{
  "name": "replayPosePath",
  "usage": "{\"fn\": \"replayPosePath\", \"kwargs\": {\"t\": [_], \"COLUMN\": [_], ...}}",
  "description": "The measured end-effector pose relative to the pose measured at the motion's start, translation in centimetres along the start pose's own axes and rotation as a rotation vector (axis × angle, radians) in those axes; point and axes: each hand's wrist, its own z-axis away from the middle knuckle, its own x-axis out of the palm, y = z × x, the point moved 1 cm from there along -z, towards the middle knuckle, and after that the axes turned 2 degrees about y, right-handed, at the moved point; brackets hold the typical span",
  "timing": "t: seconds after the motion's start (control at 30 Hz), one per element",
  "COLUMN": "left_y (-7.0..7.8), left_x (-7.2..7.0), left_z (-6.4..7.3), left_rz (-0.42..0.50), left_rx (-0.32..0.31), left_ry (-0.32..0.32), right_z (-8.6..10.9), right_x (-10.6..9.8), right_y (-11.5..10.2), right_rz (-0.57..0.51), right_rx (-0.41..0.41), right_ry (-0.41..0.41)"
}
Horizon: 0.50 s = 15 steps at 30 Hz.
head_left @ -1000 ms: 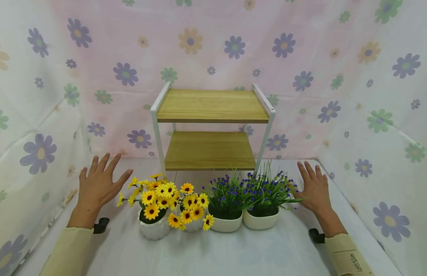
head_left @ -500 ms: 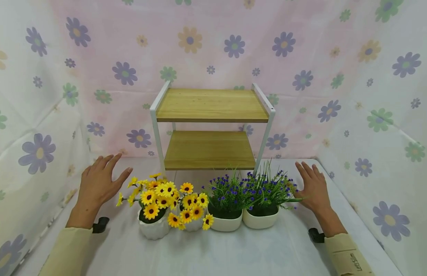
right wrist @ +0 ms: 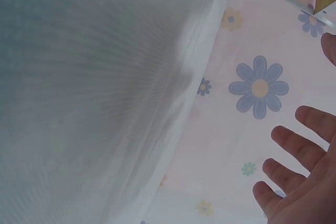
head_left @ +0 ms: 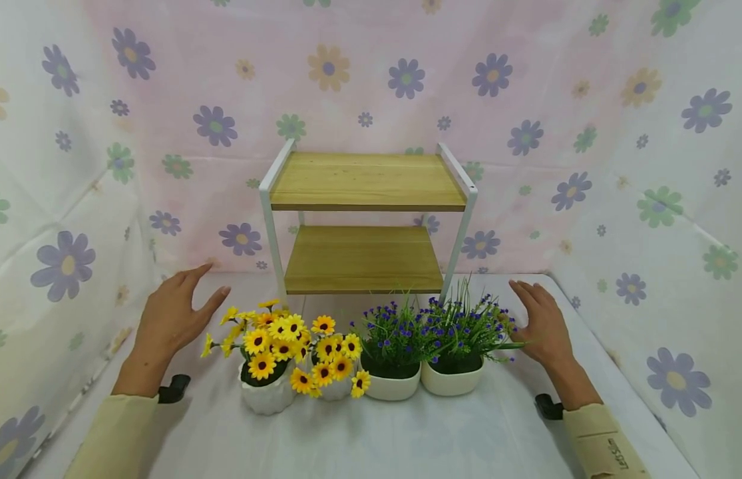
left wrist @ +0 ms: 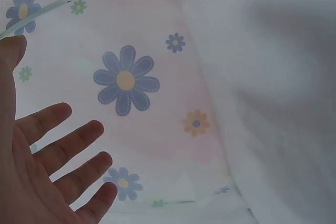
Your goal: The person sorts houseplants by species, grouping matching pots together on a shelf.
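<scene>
Turned more edge-on than a second ago, the left hand (head_left: 170, 316) and right hand (head_left: 544, 326) are empty, fingers extended, at nine and three o'clock of the plants. Yellow-flowered plants in rounded white pots (head_left: 269, 392) and purple-flowered plants in smooth cream pots (head_left: 391, 387) stand unmoved at six o'clock of the two-tier wooden-board, white-framed shelf (head_left: 367, 179); handling seemingly hasn't begun.

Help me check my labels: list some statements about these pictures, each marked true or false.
1. Four pots stand in a row on the table, in front of the shelf. True.
2. The shelf has three levels. False: it has two wooden boards.
3. The yellow flowers are nearer the left hand than the purple flowers are. True.
4. The left hand grips a pot. False: it holds nothing.
5. The right hand holds nothing. True.
6. The purple flowers stand on the shelf. False: they stand on the table.
</scene>
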Motion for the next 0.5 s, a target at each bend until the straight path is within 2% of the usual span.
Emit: {"fn": "replayPosePath", "kwargs": {"t": [0.2,0.5], "left_y": [0.9,3.0], "left_x": [-0.5,-1.3], "left_z": [0.0,0.1], "left_rz": [0.062,0.147], "left_rx": [-0.008,0.062], "left_ry": [0.019,0.089], "right_z": [0.0,0.1], "right_x": [-0.1,-0.5], "right_y": [-0.3,-0.5], "right_rz": [-0.012,-0.044], "right_rx": [-0.001,-0.076], "right_ry": [0.028,0.048]}}
